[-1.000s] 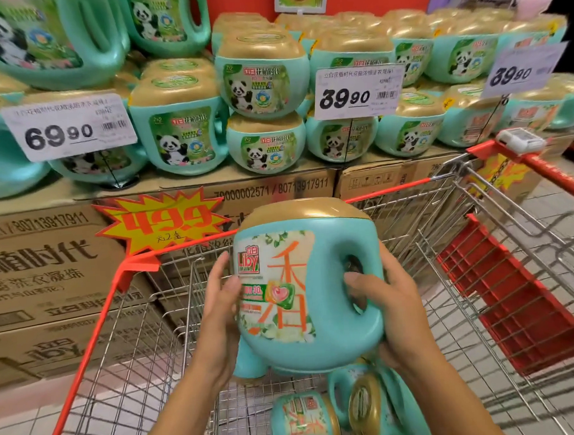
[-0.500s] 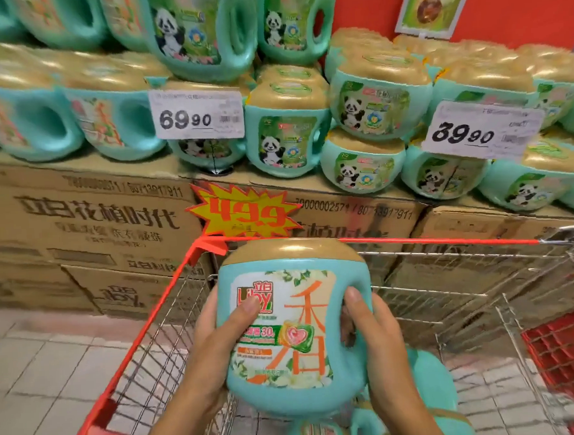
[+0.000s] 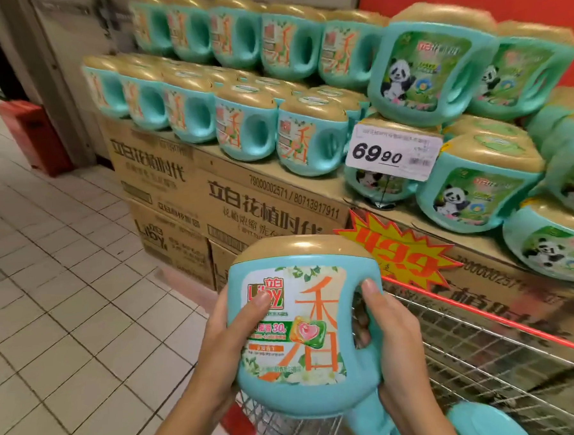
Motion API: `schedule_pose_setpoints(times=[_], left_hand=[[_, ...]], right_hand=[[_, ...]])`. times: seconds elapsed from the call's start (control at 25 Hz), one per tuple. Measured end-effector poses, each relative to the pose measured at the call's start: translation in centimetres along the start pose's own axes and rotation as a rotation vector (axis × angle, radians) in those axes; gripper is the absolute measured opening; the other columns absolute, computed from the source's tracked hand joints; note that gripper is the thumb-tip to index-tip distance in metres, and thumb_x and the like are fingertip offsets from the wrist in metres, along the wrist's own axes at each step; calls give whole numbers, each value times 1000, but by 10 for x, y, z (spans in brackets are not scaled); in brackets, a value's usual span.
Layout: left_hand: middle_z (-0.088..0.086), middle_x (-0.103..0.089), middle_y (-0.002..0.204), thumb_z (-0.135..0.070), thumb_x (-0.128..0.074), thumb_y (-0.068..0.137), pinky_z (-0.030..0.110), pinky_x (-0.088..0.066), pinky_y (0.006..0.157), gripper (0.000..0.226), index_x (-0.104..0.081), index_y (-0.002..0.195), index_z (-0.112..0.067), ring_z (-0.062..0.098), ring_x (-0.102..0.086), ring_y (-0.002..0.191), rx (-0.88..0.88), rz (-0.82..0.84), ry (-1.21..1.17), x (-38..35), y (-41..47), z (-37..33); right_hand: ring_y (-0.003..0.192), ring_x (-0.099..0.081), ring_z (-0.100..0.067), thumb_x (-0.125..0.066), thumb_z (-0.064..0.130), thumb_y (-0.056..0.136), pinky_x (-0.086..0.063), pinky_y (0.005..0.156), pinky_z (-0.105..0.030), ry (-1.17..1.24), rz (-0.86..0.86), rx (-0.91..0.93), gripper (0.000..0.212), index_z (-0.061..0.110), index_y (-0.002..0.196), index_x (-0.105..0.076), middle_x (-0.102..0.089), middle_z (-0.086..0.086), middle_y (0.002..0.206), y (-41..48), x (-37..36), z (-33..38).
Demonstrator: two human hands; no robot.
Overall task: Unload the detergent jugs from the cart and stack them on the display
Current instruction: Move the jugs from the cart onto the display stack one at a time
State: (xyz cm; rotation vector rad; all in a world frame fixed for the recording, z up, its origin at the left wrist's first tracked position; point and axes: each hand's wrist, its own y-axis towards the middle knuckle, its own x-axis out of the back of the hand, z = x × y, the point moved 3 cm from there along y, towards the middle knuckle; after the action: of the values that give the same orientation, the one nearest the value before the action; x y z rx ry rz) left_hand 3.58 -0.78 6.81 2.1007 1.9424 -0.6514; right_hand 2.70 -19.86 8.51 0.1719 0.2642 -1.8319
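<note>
A teal detergent jug [image 3: 295, 333] with a gold cap is held upright in the air above the near corner of the wire cart [image 3: 492, 349], apart from the display. The left hand [image 3: 231, 348] clasps its side, thumb on the label; the right hand [image 3: 397, 344] is curled round the handle. Ahead, matching stacked jugs [image 3: 246, 129] sit in rows on cardboard boxes [image 3: 245, 199] beside a price tag [image 3: 392, 152].
</note>
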Motion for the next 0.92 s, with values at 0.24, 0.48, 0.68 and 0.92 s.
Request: schedule_pose_setpoints(times=[0.24, 0.48, 0.68, 0.92], left_hand=[[15, -73, 106, -42, -82, 55, 38, -60, 64, 72, -60, 120, -22, 35, -72, 91, -69, 92, 64, 78, 54, -81], [10, -75, 103, -57, -93, 29, 31, -59, 60, 100, -58, 117, -25, 28, -74, 86, -117, 259, 200, 120, 110, -157], [8, -74, 107, -54, -94, 33, 29, -59, 64, 106, -52, 126, -24, 27, -73, 92, -147, 402, 210, 114, 159, -188], [8, -72, 115, -34, -80, 65, 33, -59, 72, 73, -50, 130, -20, 27, -71, 99, -277, 493, 223, 75, 264, -235]], right_hand=[[46, -49, -8, -65, 41, 77, -39, 41, -19, 139, -18, 119, 31, 12, 69, -57, -55, 0, 58, 25, -113, -7], [44, -53, -5, -64, 32, 83, -41, 40, -16, 217, -64, 256, 25, 19, 62, -61, -59, 5, 56, 52, -197, 7], [52, -56, -3, -67, 39, 79, -43, 46, -14, 93, -86, 371, 20, 25, 65, -68, -62, 10, 60, 90, -218, 31], [54, -47, -8, -75, 64, 62, -39, 54, -27, -86, -41, 473, 42, 26, 76, -66, -59, 12, 65, 182, -230, 86]])
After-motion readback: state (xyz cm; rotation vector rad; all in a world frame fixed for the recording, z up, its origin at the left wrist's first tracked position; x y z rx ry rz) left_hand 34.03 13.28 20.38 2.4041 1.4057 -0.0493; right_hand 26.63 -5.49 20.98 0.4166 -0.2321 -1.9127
